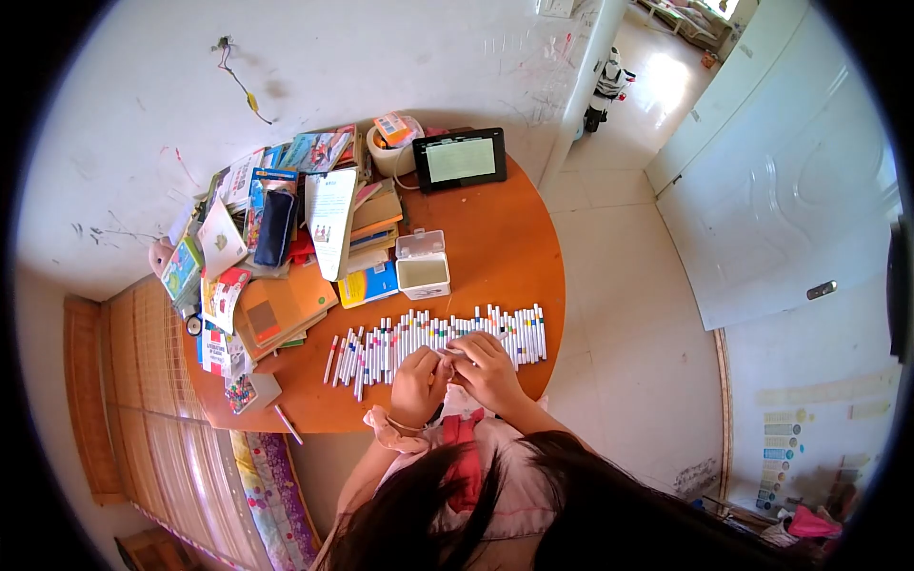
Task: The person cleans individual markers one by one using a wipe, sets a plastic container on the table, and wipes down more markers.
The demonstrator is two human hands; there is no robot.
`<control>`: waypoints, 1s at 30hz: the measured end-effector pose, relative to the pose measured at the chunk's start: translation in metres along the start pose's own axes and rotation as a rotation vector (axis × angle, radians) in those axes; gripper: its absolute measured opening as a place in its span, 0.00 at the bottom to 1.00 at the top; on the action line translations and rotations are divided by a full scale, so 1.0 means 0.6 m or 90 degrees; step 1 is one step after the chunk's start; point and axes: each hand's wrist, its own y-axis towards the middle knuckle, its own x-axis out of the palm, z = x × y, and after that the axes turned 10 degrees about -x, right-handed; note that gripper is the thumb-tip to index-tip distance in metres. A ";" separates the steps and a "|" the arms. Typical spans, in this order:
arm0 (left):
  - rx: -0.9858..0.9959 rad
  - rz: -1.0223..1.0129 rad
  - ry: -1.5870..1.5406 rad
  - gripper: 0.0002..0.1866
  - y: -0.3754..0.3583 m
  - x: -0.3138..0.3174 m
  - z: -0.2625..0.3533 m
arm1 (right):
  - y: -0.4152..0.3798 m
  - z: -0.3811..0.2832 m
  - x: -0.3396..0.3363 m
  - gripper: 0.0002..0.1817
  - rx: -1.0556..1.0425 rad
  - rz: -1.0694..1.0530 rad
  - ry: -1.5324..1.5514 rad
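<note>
A long row of white marker pens (386,347) with coloured bands lies side by side across the near part of the table. Over the front of this row, my left hand (415,386) and my right hand (488,373) come together, fingers bent and pinched. A small pale piece shows between the fingertips, too small and covered to name. My hands hide part of the row beneath them. Just beyond the pens stands a white plastic box (424,276), its clear lid raised.
Books and papers (286,300) are heaped on the left of the round orange table (514,243), with a dark pencil case (275,228) on top. A tablet (461,160) stands at the back beside a white roll-shaped holder (392,157). One pen (288,424) lies at the near left edge.
</note>
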 end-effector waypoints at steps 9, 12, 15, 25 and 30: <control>-0.052 -0.034 0.069 0.11 -0.004 -0.006 -0.004 | 0.003 -0.004 -0.012 0.22 -0.027 -0.030 -0.105; -0.010 -0.041 0.013 0.11 -0.005 0.002 -0.004 | -0.005 -0.007 -0.003 0.18 0.006 0.050 -0.018; -0.018 0.002 0.026 0.10 -0.004 -0.003 0.003 | -0.019 0.003 -0.001 0.19 0.008 0.033 -0.026; -0.016 0.059 0.061 0.09 -0.022 0.003 -0.005 | -0.008 0.007 -0.015 0.16 -0.001 -0.008 -0.153; -0.021 0.040 0.037 0.11 -0.022 0.006 -0.002 | -0.010 -0.007 0.001 0.14 -0.085 0.000 -0.124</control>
